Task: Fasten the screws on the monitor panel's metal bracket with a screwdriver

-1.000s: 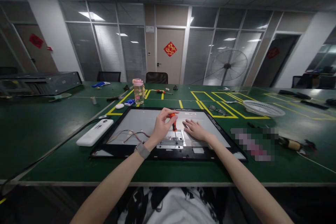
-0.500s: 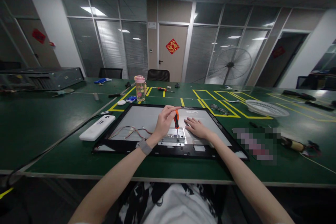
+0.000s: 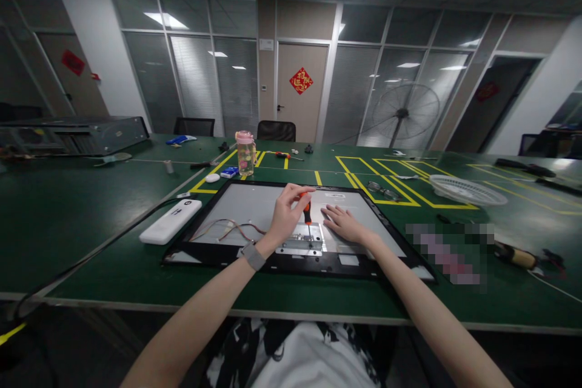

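A flat panel (image 3: 254, 200) with a black frame lies on the green table. My left hand (image 3: 291, 209), with a grey watch band at the wrist, has its fingers closed round the top of an orange and black screwdriver (image 3: 308, 213). The screwdriver stands upright, its tip down at a metal bracket (image 3: 300, 246) near the panel's front edge. Flat on the panel, just right of the bracket, rests my right hand (image 3: 344, 224), fingers spread and holding nothing. Thin wires (image 3: 227, 227) run from the bracket's left over the panel.
Left of the panel lies a white power bank (image 3: 171, 222) beside a black cable. Behind it stand a pink-lidded bottle (image 3: 245, 154) and a blue packet (image 3: 230, 172). Glasses (image 3: 383, 191), a white basket (image 3: 468, 190) and a motor-like cylinder (image 3: 516, 256) are to the right. A computer case (image 3: 91, 136) sits far left.
The fingers of my left hand have curled in more over the screwdriver's handle. My right hand stays on the panel. The whole view has shifted slightly.
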A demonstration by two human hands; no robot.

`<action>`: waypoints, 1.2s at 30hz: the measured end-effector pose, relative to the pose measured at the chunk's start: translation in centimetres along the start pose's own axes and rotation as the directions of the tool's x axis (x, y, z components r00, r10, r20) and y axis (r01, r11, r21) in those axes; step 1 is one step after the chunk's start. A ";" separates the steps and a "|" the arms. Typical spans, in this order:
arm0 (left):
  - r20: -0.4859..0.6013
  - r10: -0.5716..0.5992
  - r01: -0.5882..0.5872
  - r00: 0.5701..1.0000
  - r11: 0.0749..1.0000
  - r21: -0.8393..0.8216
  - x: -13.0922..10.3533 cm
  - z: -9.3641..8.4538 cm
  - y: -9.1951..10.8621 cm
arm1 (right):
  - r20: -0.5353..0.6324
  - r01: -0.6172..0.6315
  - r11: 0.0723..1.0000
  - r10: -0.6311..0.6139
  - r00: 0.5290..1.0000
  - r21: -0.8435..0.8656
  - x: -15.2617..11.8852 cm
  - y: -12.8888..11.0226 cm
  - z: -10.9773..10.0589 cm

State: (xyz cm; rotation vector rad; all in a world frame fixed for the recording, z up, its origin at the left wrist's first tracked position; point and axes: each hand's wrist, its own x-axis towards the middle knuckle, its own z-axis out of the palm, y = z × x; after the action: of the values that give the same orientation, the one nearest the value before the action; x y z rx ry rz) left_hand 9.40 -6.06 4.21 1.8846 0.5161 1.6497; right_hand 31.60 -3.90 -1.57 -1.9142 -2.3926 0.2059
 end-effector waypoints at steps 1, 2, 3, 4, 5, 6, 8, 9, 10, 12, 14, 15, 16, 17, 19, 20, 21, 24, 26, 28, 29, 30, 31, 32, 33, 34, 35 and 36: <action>-0.011 0.005 -0.005 1.000 1.000 0.003 0.0 0.0 -0.1 | 0.003 0.001 1.000 -0.001 1.000 -0.004 0.0 0.0 0.0; -0.022 0.012 -0.012 1.000 1.000 0.008 0.0 0.0 -0.2 | 0.005 0.001 1.000 -0.001 1.000 -0.009 0.0 0.0 0.0; -0.027 0.018 -0.018 0.999 1.000 0.012 0.0 0.0 -0.2 | 0.007 0.001 1.000 -0.001 1.000 -0.011 0.0 0.0 0.0; -0.021 0.022 -0.021 1.000 1.000 0.013 0.0 -0.1 -0.3 | 0.007 0.000 1.000 0.000 1.000 -0.010 0.0 0.0 0.0; -0.007 0.024 -0.023 1.000 1.000 0.011 0.0 -0.1 -0.3 | 0.006 0.000 1.000 0.000 1.000 -0.008 0.0 -0.1 0.0; 0.013 0.025 -0.025 1.000 1.000 0.004 0.0 -0.2 -0.2 | 0.004 -0.002 1.000 0.002 1.000 -0.004 0.0 -0.1 0.0; 0.050 0.028 -0.027 0.998 1.000 -0.007 0.0 -0.3 0.0 | 0.001 -0.004 1.000 0.004 1.000 0.003 -0.1 -0.1 0.0; 0.062 0.029 -0.029 0.998 1.000 -0.007 0.0 -0.3 0.1 | -0.001 -0.005 1.000 0.005 1.000 0.005 -0.1 -0.1 0.0; 0.065 0.030 -0.030 0.997 1.000 -0.002 0.0 -0.3 0.2 | -0.003 -0.004 1.000 0.004 1.000 0.006 0.0 -0.1 0.1; 0.051 0.030 -0.031 0.998 0.999 0.016 0.0 -0.3 0.3 | -0.007 0.003 1.000 -0.003 1.000 0.005 0.0 0.0 0.1; 0.034 0.029 -0.029 0.999 0.999 0.025 0.0 -0.2 0.3 | -0.013 0.010 1.000 -0.010 1.000 -0.001 0.1 0.1 0.2; 0.035 0.027 -0.028 0.999 0.999 0.022 0.0 -0.2 0.3 | -0.015 0.011 1.000 -0.011 1.000 -0.004 0.1 0.2 0.3; 0.043 0.027 -0.027 0.999 1.000 0.012 0.0 -0.2 0.2 | -0.017 0.011 1.000 -0.011 1.000 -0.007 0.1 0.2 0.3; 0.056 0.027 -0.027 0.998 1.000 -0.004 0.0 -0.2 0.2 | -0.018 0.010 1.000 -0.010 1.000 -0.009 0.1 0.2 0.3; 0.079 0.025 -0.022 0.997 0.999 -0.031 0.0 -0.2 0.0 | -0.018 0.005 1.000 -0.006 1.000 -0.009 0.1 0.3 0.3; 0.084 0.021 -0.019 0.996 0.999 -0.034 0.0 -0.2 0.0 | -0.017 0.004 1.000 -0.004 1.000 -0.008 0.1 0.3 0.3; 0.078 0.020 -0.018 0.997 0.999 -0.029 0.0 -0.2 -0.1 | -0.016 0.003 1.000 -0.003 1.000 -0.007 0.2 0.3 0.4; 0.034 0.027 -0.027 0.999 1.000 -0.001 0.0 -0.1 -0.3 | -0.016 0.001 1.000 -0.001 1.000 -0.012 0.2 0.4 0.5; 0.031 0.031 -0.031 0.999 1.000 -0.003 0.0 -0.1 -0.3 | -0.018 -0.001 1.000 0.000 1.000 -0.015 0.3 0.5 0.5; 0.059 0.026 -0.025 0.998 1.000 -0.017 0.1 -0.2 -0.2 | -0.017 -0.001 1.000 0.000 1.000 -0.014 0.3 0.5 0.6; 0.073 0.021 -0.019 0.997 0.999 -0.026 0.1 -0.2 -0.1 | -0.016 0.000 1.000 0.000 1.000 -0.013 0.3 0.5 0.6; 0.081 0.017 -0.015 0.997 0.999 -0.031 0.1 -0.2 -0.1 | -0.016 0.000 1.000 0.000 1.000 -0.011 0.3 0.5 0.6; 0.083 0.016 -0.013 0.996 0.999 -0.032 0.1 -0.2 0.0 | -0.017 -0.001 1.000 0.001 1.000 -0.010 0.3 0.4 0.5; 0.076 0.017 -0.015 0.997 0.999 -0.028 0.1 -0.2 0.0 | -0.017 -0.001 1.000 0.001 1.000 -0.009 0.3 0.4 0.5; 0.065 0.021 -0.020 0.998 1.000 -0.019 0.1 -0.2 0.0 | -0.017 -0.001 1.000 0.001 1.000 -0.008 0.2 0.3 0.5; 0.049 0.030 -0.029 0.998 1.000 -0.009 0.1 -0.1 -0.1 | -0.017 0.000 1.000 0.000 1.000 -0.007 0.2 0.3 0.4; 0.033 0.039 -0.039 0.999 0.999 -0.002 0.1 -0.1 -0.1 | -0.016 0.001 1.000 -0.001 1.000 -0.006 0.1 0.3 0.4; 0.018 0.047 -0.047 0.999 0.999 0.002 0.1 0.0 -0.2 | -0.016 0.003 1.000 -0.003 1.000 -0.006 0.1 0.2 0.3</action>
State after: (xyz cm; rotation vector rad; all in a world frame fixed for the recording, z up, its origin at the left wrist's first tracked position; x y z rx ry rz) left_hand 9.41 -5.85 4.21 1.9249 0.4702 1.6617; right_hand 31.76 -3.76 -1.94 -1.9066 -2.3887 0.1834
